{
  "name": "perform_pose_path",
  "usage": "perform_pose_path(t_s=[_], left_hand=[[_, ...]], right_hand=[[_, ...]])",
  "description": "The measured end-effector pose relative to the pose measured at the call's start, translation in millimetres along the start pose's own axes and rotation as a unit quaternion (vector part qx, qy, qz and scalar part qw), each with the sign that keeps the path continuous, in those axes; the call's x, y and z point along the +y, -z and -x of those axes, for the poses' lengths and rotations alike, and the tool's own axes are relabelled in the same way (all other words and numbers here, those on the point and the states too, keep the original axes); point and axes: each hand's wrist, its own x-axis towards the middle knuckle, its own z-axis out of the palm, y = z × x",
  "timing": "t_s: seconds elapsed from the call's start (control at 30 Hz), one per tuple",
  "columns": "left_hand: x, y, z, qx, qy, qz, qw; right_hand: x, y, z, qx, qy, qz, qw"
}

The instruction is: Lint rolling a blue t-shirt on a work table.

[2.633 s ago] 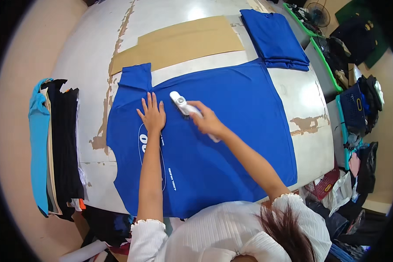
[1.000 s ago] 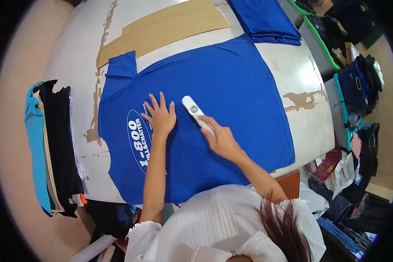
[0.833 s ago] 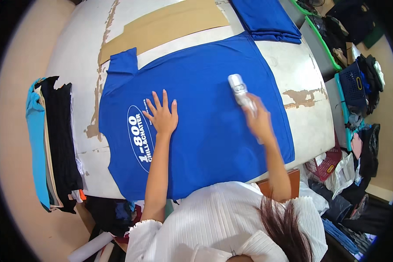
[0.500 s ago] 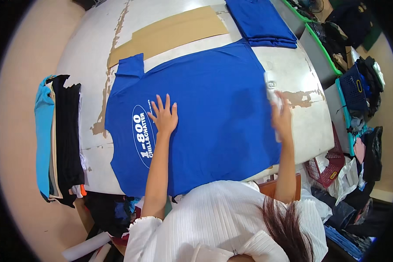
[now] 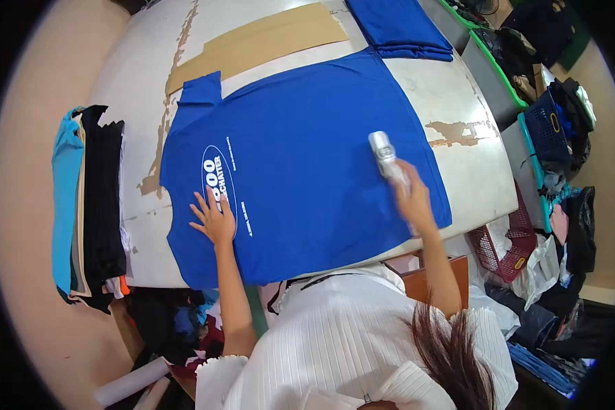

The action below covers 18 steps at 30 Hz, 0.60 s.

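Observation:
A blue T-shirt [image 5: 307, 150] with a white print near its neck lies spread on the white table, its neck toward the left. My left hand [image 5: 216, 219] rests flat on the print, fingers apart, covering part of it. A white handheld device [image 5: 381, 154] with a blocky head and a long handle is in my right hand [image 5: 411, 195], fingers wrapped round the handle. The device is over the right part of the shirt, its head pointing away from me. Whether it touches the cloth I cannot tell. What lies under my right palm is hidden.
A brown cardboard sheet [image 5: 266, 41] lies beyond the shirt, with folded blue shirts [image 5: 406, 31] at the far right. Black and light-blue garments [image 5: 102, 198] hang over the table's left edge. A maroon basket [image 5: 506, 246] and green-rimmed bins [image 5: 492, 68] stand along the right side.
My right hand has moved the white device leftward from the shirt's right edge onto its surface. My left hand has slid toward me and left onto the print.

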Motion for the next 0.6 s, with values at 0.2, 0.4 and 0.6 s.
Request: perform_pose_path(t_s=[0.2, 0.4, 0.6], left_hand=[[12, 3, -1, -0.004, -0.015, 0.005, 1.0], [11, -3, -2, -0.006, -0.021, 0.011, 1.0], [-2, -7, -5, -0.005, -0.014, -0.002, 1.0]], right_hand=[[23, 40, 5, 0.072, -0.1, 0.003, 0.992], [-50, -47, 78, -0.229, 0.069, -0.121, 0.963], [9, 23, 58, 0.004, -0.002, -0.028, 1.0]])
